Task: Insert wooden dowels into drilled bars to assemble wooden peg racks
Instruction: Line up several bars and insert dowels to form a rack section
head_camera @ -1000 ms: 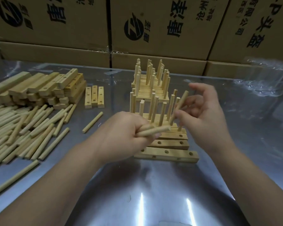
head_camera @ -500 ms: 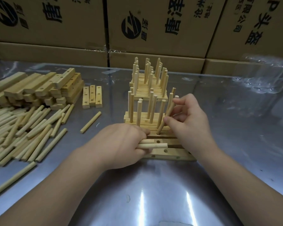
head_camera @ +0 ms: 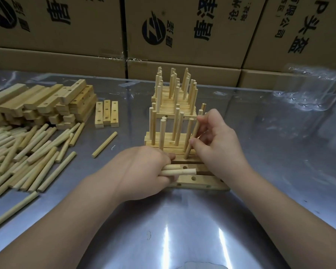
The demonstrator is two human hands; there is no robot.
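1. Insertion is the step in hand. The right hand (head_camera: 219, 144) pinches a pale round wooden dowel (head_camera: 193, 136) between the thumb and curled fingers. The dowel leans to the right, with its lower end at a hole in a light drilled wooden bar (head_camera: 192, 157). Whether the end is seated cannot be told.
2. The left hand (head_camera: 144, 171) has its fingers curled round two spare dowels (head_camera: 177, 170), held level with their tips pointing right over the bars. Whether it also steadies the bars cannot be told.
3. The bar being filled lies among several set side by side on the shiny metal table (head_camera: 182, 230), between the two hands. The nearest bar (head_camera: 202, 180) shows empty holes, while the bars just behind carry upright dowels. Finished peg racks (head_camera: 175, 105) stand stacked beyond.
4. Stock lies to the left: a heap of loose dowels (head_camera: 27, 148), a stack of drilled bars (head_camera: 43, 101), three separate bars (head_camera: 106, 113) and one stray dowel (head_camera: 104, 144).
5. In my judgement the next move calls for bringing the dowel upright over its hole and pressing it straight down, then passing a spare across from the left hand. Pushed at this lean, it may bind.
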